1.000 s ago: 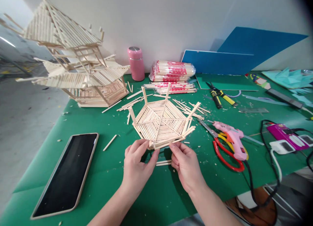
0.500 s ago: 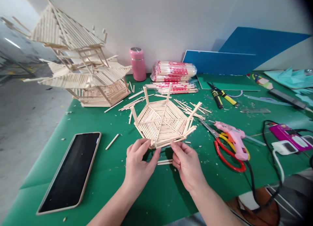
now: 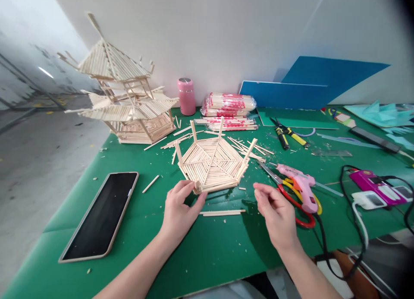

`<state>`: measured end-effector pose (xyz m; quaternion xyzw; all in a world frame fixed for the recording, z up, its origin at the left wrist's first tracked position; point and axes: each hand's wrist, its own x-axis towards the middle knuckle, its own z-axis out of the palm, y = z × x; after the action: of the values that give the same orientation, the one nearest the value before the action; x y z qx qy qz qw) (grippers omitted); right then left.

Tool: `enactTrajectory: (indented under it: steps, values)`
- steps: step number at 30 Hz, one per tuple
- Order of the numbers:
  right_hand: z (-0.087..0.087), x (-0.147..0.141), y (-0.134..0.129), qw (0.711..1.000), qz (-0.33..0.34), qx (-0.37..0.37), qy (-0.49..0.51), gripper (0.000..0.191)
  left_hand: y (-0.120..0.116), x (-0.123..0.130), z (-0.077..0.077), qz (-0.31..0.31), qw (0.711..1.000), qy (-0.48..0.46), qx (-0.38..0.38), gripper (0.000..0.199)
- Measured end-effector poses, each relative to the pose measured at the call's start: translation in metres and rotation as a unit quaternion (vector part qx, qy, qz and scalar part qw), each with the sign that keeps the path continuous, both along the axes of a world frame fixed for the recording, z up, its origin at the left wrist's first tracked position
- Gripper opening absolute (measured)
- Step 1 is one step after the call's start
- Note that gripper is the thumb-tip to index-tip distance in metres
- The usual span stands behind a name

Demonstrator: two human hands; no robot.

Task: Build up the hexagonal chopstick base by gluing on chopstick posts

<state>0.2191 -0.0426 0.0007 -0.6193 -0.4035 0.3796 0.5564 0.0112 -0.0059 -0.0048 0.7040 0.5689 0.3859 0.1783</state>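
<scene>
A hexagonal platform of pale wooden sticks [image 3: 210, 163], with short stick posts standing at its corners, rests on the green table in front of me. My left hand [image 3: 183, 204] pinches its near left corner between thumb and fingers, beside a short post there. Off to the right of the platform, my right hand [image 3: 274, 210] hovers over the table with fingers curled and thumb close to the index finger; nothing shows in it. Nearest to this hand are a pink glue gun [image 3: 299, 184] and red-and-yellow-handled scissors [image 3: 305, 219]. Two loose sticks [image 3: 223, 213] lie between my hands.
A stick pagoda [image 3: 129, 109] stands at the back left, near a pink flask [image 3: 186, 98] and bagged sticks [image 3: 229, 104]. A phone [image 3: 98, 217] lies at left. Pliers [image 3: 286, 133], a purple power strip [image 3: 377, 187] and cables are at right. Blue boards [image 3: 287, 94] lean on the wall.
My right hand has let go of the platform's near edge and moved right, toward the glue gun. My left hand keeps its hold on the corner. The camera view has shifted slightly.
</scene>
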Motion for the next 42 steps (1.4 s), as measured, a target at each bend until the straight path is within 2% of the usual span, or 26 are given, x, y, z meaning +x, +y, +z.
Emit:
enactTrajectory:
  steps: [3,6,10,18,28,35,38,42]
  values:
    - [0.0,0.011,0.015,0.99,0.077,0.035,-0.116,0.026,0.0,0.0,0.0,-0.008,1.0,-0.016,0.006,0.011]
    - [-0.002,0.013,0.031,0.975,0.111,0.086,-0.171,0.027,0.0,0.001,0.001,-0.01,0.999,-0.032,0.008,0.01]
    - [-0.009,0.011,0.042,0.971,0.099,0.126,-0.175,0.027,0.0,0.003,0.0,-0.003,0.999,-0.033,0.013,0.011]
    - [-0.018,0.011,0.039,0.967,0.081,0.14,-0.197,0.017,-0.002,0.003,0.001,-0.002,0.999,-0.026,0.021,0.012]
    - [-0.018,0.011,0.037,0.955,0.073,0.138,-0.254,0.013,-0.001,0.002,-0.002,-0.007,0.999,-0.028,0.025,0.012]
    - [-0.018,0.01,0.033,0.939,0.093,0.172,-0.284,0.01,0.0,0.001,0.002,-0.01,0.999,-0.035,0.019,0.011]
    - [-0.015,0.005,0.029,0.916,0.137,0.209,-0.315,0.015,0.0,0.002,0.003,-0.01,0.999,-0.043,0.016,0.012]
    - [-0.01,-0.008,0.029,0.842,0.208,0.254,-0.428,0.029,0.0,0.002,0.002,-0.013,0.998,-0.055,0.015,0.011]
